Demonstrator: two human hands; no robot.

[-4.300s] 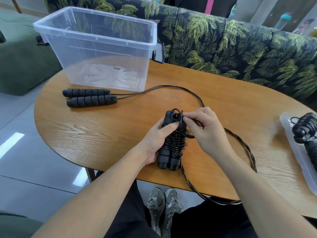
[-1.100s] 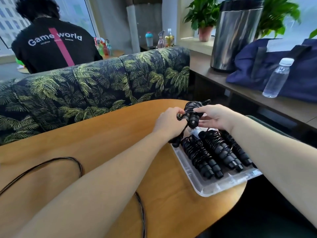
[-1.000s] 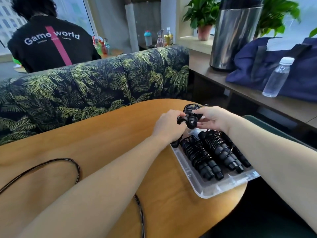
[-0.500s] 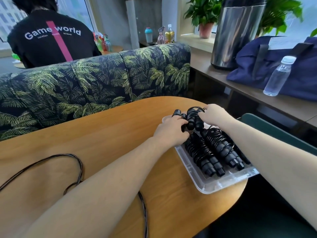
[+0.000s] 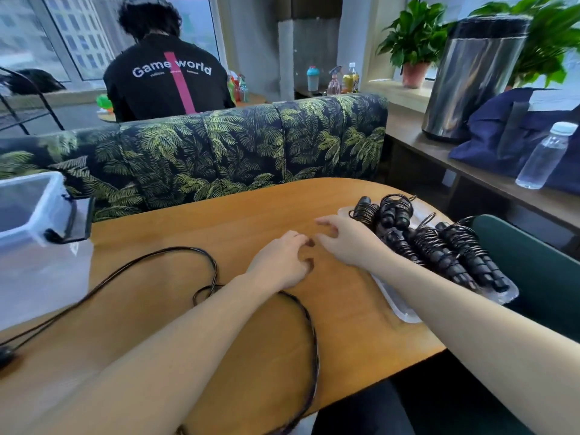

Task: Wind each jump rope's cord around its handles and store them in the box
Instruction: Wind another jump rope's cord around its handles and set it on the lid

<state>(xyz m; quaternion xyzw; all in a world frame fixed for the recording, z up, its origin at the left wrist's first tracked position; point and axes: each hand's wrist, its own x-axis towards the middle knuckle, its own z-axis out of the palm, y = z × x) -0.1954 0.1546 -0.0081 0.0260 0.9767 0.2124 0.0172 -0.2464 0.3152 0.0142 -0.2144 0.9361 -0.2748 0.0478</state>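
Wooden table (image 5: 251, 215): left hand (image 5: 281, 262), right hand (image 5: 348, 243) empty.

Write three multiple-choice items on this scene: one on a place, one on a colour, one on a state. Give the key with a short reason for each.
1. Where do the wound ropes lie?
A. In the clear box
B. On the clear tray at the table's right end
C. On the sofa

2. What colour is the loose cord on the table?
A. Black
B. Red
C. White

3. What do the hands hold?
A. Left holds a wound rope
B. Right holds the bottle
C. Nothing

Key:
1 B: the bundles sit side by side on the tray, while the box stands at the far left.
2 A: the cord loops dark across the wood.
3 C: the left hand and right hand are above bare table with fingers curled on nothing.
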